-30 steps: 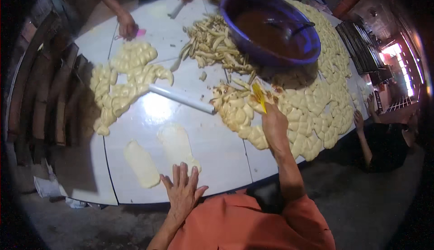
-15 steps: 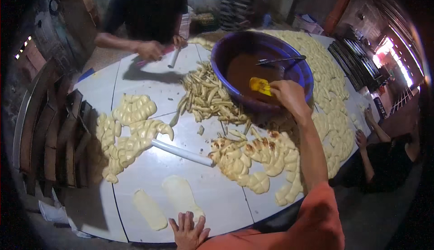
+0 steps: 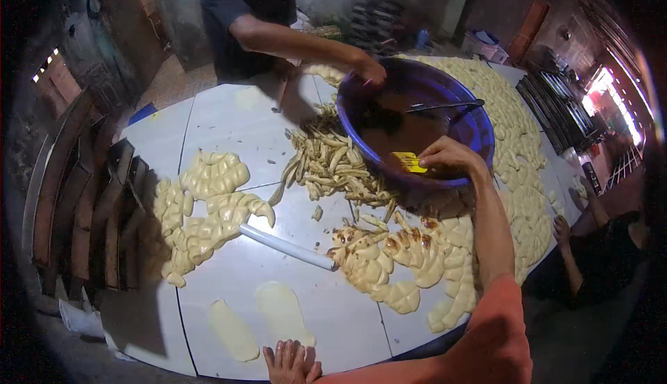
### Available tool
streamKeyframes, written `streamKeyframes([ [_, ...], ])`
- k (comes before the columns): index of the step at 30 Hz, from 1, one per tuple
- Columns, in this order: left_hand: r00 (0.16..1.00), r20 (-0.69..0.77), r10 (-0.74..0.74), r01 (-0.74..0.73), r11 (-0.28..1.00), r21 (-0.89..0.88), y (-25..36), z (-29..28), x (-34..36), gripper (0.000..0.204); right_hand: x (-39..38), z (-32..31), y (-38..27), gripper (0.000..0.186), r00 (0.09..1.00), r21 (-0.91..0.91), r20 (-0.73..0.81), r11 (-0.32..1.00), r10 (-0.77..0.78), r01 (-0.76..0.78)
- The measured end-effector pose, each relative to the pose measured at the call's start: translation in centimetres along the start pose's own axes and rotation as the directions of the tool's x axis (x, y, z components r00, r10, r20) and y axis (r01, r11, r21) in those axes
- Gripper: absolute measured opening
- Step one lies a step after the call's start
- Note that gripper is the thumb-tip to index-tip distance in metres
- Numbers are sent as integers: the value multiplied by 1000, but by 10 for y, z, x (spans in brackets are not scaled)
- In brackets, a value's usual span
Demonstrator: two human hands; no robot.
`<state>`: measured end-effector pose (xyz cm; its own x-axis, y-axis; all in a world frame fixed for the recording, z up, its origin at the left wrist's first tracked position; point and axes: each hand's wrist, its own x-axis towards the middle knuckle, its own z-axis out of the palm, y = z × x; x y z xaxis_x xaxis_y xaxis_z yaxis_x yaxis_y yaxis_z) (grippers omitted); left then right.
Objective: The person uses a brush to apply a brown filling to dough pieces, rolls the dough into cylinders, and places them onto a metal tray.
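My right hand (image 3: 450, 156) pinches a yellow plastic scraper (image 3: 408, 162) above the near side of a large purple basin (image 3: 488, 128). Inside the basin is a dark brown paste (image 3: 379, 137). Fingers spread, my left hand (image 3: 290, 366) rests on the white table by its near edge. Just beyond those fingers lie two flat, pale dough ovals (image 3: 281, 307). Between my arms and the basin sit shaped dough pieces (image 3: 417, 241), some smeared with brown. A grey-white pipe (image 3: 288, 246) touches them at one end.
A co-worker's arm (image 3: 306, 42) reaches into the basin, where a dark-handled utensil (image 3: 448, 106) lies. Peeled banana-like strips (image 3: 333, 165) are heaped beside it. More dough (image 3: 205, 210) covers the left and right. Metal trays (image 3: 83, 210) stand at left; another person's hand (image 3: 561, 231) is at right.
The co-worker has swung an arm rightward into the basin; the pale pipe they held no longer shows in their hand. My right hand and scraper are slightly lower. My left hand stays on the table.
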<state>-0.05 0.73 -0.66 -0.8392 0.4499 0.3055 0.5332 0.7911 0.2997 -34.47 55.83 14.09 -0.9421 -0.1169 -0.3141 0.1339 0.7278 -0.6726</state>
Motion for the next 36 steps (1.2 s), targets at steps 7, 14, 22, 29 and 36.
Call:
streamKeyframes([
  [7,1000,7,-4,4,1000,27,0,-2,5,76,-12,-2,-3,30,988,230,73,961,137,-151],
  [14,986,113,-126,125,992,12,-10,7,-8,76,-29,-2,-20,36,987,238,21,958,160,-160],
  [22,994,-14,-112,113,991,72,-9,17,-18,70,-45,16,-56,31,998,342,42,938,49,-61],
  [29,950,-253,-184,171,983,-72,-1,1,10,46,-85,115,-121,25,984,321,105,942,-142,102],
  [36,945,-221,-240,232,971,-63,-1,5,1,32,-119,266,-147,21,800,25,226,825,-555,565],
])
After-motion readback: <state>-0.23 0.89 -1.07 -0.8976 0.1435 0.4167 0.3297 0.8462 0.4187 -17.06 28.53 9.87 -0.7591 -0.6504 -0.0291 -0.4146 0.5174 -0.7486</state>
